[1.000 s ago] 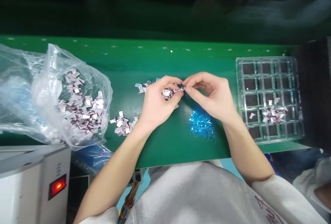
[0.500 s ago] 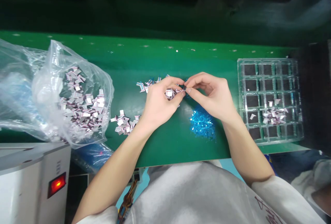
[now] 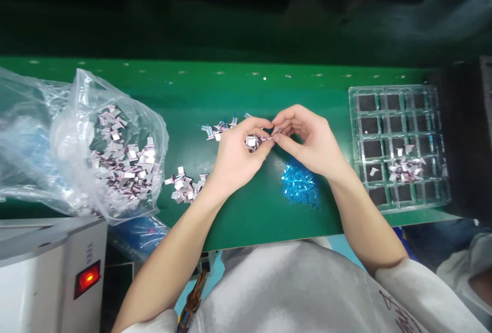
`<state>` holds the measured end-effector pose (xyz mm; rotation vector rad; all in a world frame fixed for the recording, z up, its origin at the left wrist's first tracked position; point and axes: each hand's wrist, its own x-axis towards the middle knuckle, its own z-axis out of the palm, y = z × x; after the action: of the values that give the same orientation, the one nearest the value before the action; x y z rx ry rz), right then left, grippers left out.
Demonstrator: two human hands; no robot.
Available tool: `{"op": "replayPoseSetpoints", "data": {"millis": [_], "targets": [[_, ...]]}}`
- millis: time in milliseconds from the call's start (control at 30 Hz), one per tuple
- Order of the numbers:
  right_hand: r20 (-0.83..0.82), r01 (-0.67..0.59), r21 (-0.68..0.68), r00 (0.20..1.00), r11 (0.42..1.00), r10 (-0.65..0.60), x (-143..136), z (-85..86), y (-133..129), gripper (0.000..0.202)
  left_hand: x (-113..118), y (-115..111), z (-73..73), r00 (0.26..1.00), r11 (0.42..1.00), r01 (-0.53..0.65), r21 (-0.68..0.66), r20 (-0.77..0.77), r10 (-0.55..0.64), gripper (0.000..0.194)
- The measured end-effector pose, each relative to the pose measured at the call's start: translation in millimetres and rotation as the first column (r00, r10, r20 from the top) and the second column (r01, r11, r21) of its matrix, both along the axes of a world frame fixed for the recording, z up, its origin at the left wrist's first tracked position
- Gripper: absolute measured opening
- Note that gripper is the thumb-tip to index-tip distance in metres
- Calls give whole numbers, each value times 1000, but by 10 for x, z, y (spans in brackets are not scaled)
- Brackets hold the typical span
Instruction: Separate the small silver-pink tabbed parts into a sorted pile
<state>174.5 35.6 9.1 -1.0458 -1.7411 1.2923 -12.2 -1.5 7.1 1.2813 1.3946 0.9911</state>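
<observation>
Over the middle of the green table, my left hand [image 3: 240, 156] is curled round several small silvery pieces [image 3: 252, 142] with thin coloured edges. Its thumb and forefinger reach the fingertips of my right hand [image 3: 307, 138]. The right thumb and forefinger are pinched at the end of one such piece, too small to make out fully. Below the right hand lies a heap of shiny blue film strips [image 3: 300, 184]. Similar pieces with blue ends [image 3: 219, 129] lie just beyond my left hand, and a small pile of silvery pieces [image 3: 184, 185] rests left of my left forearm.
At the left an open clear plastic bag [image 3: 159, 141] holds many silvery pieces. A clear compartment tray [image 3: 355, 143] stands at the right, with pieces in a few compartments. In the lower left corner is a grey machine [image 3: 46, 271] with a lit red switch [image 3: 87, 278].
The right fingertips have shifted slightly and closed in against the left fingertips. My left hand keeps its hold on the small pieces. The whole view has moved a little.
</observation>
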Motion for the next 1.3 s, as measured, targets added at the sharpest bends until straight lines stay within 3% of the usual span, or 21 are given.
{"op": "replayPoseSetpoints", "data": {"millis": [200,367,500,667,833,933,1100,1300], "targets": [[-1,90,41,996,995,-90,-22,-30,-12,16,-27,-16,13,997,998,12,-64,72,-7,21],[9,121,37,993,992,-122,-36,-58,-11,20,-56,-17,57,966,975,-52,-214,236,103,20],[48,99,85,993,991,-103,-32,-120,8,24,-49,5,221,957,960,-89,-267,243,156,16],[220,121,239,959,963,-176,-21,-182,28,27,-24,7,406,957,943,-42,-329,257,132,32],[308,88,301,933,950,-184,-24,-189,16,28,54,-104,606,980,972,-114,-206,137,144,50],[343,71,334,920,940,-191,-41,-212,16,28,171,-230,821,981,981,-129,-147,126,148,57],[391,55,346,899,937,-197,-70,-270,31,30,565,-295,1123,969,993,-44,-106,239,68,72],[438,14,378,878,926,-192,-62,-238,3,24,927,93,1090,859,987,-47,-154,499,119,69]]}}
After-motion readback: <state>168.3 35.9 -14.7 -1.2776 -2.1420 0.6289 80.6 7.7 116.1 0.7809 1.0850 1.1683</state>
